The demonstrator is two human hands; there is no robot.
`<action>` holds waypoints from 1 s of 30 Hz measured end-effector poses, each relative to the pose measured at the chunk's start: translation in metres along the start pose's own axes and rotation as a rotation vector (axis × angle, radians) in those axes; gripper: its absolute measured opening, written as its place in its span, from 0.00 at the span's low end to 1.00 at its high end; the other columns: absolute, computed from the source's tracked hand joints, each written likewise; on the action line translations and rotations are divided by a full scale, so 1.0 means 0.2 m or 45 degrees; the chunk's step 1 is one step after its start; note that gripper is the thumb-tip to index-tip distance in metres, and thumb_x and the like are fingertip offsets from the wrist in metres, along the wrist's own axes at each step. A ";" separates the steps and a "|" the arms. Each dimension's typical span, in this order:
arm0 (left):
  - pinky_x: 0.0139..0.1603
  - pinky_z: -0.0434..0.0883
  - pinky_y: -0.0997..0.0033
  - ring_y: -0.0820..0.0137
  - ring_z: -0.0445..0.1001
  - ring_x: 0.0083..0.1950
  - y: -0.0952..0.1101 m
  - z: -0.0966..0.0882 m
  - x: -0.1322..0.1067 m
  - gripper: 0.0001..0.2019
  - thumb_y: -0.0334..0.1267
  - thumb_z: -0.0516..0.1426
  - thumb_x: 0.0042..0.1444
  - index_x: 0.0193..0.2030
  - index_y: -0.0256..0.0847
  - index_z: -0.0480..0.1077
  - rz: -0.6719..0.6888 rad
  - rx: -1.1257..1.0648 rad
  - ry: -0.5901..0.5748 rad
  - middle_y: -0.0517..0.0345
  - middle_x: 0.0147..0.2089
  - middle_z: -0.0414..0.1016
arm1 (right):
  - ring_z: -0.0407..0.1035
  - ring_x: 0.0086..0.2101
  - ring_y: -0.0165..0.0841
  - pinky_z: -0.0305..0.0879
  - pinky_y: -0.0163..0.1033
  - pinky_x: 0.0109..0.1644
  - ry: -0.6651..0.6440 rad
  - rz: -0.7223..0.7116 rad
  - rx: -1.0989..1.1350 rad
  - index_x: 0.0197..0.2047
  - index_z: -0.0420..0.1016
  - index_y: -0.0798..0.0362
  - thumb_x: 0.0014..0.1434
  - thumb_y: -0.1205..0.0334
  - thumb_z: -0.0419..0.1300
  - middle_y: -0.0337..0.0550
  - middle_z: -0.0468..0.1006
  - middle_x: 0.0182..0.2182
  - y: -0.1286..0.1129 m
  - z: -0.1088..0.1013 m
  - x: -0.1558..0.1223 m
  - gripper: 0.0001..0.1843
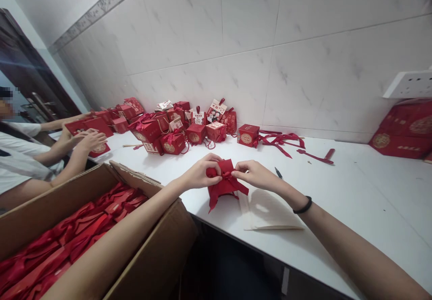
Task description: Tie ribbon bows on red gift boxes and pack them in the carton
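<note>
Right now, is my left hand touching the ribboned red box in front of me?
Touching. The head view shows the left hand with thumb and fingertips against the ribboned red box.

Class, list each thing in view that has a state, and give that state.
Left hand: fingers closed on red fabric ribbon
Right hand: fingers pinching the ribbon
Small red paper box: between both hands, ribbon across it
Brown cardboard carton: open, holding red ribboned packages
Gold-printed red cube-shaped box: closed, standing
Loose red ribbons: untied, strewn
Slim dark pen: lying flat
Black wristband: on the right wrist
</note>
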State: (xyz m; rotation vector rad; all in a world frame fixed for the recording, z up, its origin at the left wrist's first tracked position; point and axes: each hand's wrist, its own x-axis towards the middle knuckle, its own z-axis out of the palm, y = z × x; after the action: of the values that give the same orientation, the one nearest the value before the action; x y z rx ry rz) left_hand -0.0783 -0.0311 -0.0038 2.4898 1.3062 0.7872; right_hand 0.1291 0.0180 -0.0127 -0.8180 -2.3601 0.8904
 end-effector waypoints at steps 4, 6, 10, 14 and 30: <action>0.54 0.63 0.68 0.67 0.65 0.51 0.00 0.00 0.00 0.00 0.31 0.58 0.47 0.28 0.38 0.69 0.017 -0.005 0.012 0.53 0.46 0.63 | 0.61 0.26 0.30 0.54 0.35 0.30 0.017 0.011 0.046 0.23 0.64 0.54 0.55 0.52 0.53 0.37 0.68 0.23 0.00 0.01 0.00 0.16; 0.54 0.63 0.68 0.67 0.65 0.51 0.00 0.00 0.00 0.00 0.31 0.57 0.47 0.28 0.38 0.69 0.019 -0.014 0.014 0.53 0.46 0.63 | 0.61 0.26 0.30 0.55 0.35 0.30 0.037 0.003 0.064 0.25 0.65 0.54 0.55 0.52 0.53 0.37 0.68 0.24 0.00 0.01 0.00 0.15; 0.55 0.63 0.67 0.67 0.65 0.51 0.01 0.00 0.00 0.01 0.31 0.57 0.47 0.28 0.38 0.69 0.010 -0.027 0.003 0.53 0.46 0.63 | 0.58 0.25 0.29 0.53 0.35 0.30 0.040 -0.027 0.076 0.21 0.62 0.54 0.55 0.55 0.51 0.35 0.65 0.21 0.00 0.02 0.00 0.15; 0.56 0.62 0.66 0.66 0.64 0.52 0.01 -0.01 -0.01 0.07 0.25 0.54 0.43 0.30 0.38 0.69 0.003 -0.030 -0.018 0.53 0.47 0.62 | 0.58 0.25 0.29 0.53 0.35 0.30 0.019 -0.008 0.134 0.21 0.63 0.54 0.54 0.55 0.51 0.35 0.65 0.21 0.01 0.01 0.02 0.15; 0.55 0.63 0.61 0.63 0.66 0.51 0.02 -0.01 -0.02 0.03 0.31 0.56 0.44 0.25 0.38 0.64 -0.116 -0.116 -0.025 0.50 0.50 0.65 | 0.63 0.24 0.35 0.59 0.39 0.28 0.023 -0.035 0.021 0.20 0.66 0.52 0.52 0.41 0.48 0.42 0.69 0.20 0.09 0.03 -0.01 0.24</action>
State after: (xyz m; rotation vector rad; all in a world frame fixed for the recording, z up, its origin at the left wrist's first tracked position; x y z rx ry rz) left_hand -0.0787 -0.0367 -0.0015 2.3444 1.3353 0.7812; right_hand 0.1332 0.0254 -0.0288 -0.7825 -2.3395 0.8867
